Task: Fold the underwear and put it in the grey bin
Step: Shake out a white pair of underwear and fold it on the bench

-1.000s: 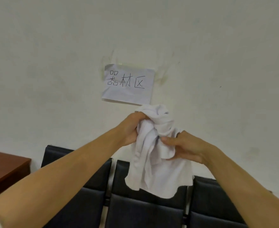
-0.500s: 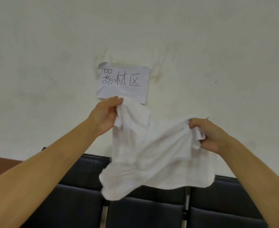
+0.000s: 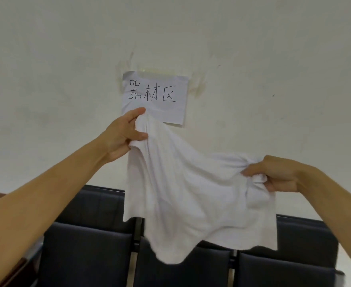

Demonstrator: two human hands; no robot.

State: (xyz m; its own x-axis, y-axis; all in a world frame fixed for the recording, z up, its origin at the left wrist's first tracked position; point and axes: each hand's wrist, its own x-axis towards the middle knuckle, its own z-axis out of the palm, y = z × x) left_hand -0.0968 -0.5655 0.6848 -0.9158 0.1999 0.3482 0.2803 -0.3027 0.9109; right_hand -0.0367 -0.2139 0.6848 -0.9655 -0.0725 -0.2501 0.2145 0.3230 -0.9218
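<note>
Head view: underwear (image 3: 195,195) hides both hands' fingertips and seats (image 3: 87,255).

There is only one view, from a camera worn on the person's head. It looks forward and only a little down, straight at a pale wall (image 3: 274,48) that fills the upper part of the picture. A paper sign (image 3: 156,96) hangs near the middle of the wall. Along the lower edge runs a row of dark seats (image 3: 87,255), seen from the front. Both forearms come in from the lower corners, so the left hand (image 3: 120,135) and the right hand (image 3: 278,175) are close to the lens. The lens is wide and bends the edges.
</note>
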